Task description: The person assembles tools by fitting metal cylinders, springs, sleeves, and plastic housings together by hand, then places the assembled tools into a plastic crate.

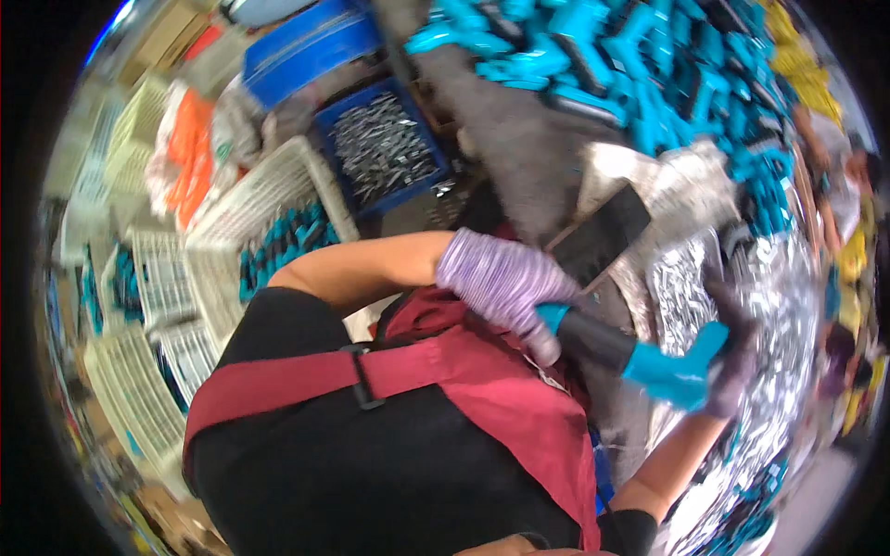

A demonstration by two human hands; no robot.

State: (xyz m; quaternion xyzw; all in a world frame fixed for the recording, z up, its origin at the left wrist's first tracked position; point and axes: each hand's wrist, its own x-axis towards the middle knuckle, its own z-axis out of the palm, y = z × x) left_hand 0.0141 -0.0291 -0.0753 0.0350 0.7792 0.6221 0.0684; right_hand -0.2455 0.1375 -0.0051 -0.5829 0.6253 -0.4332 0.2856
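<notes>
My left hand (501, 278), in a light purple glove, is closed around the black end of a teal-and-black handle piece (649, 361). My right hand (732, 357), in a darker glove, grips the teal end of the same piece. Both hands hold it in front of my red apron, just above a heap of shiny metal parts (686, 278). The glove fingers hide part of the piece.
A large pile of teal handles (649, 65) lies beyond the hands. A black flat slab (603, 236) rests by the metal heap. To the left stand a blue crate of metal parts (385, 148), another blue crate (311, 46), white baskets (269, 199) and orange items (190, 153).
</notes>
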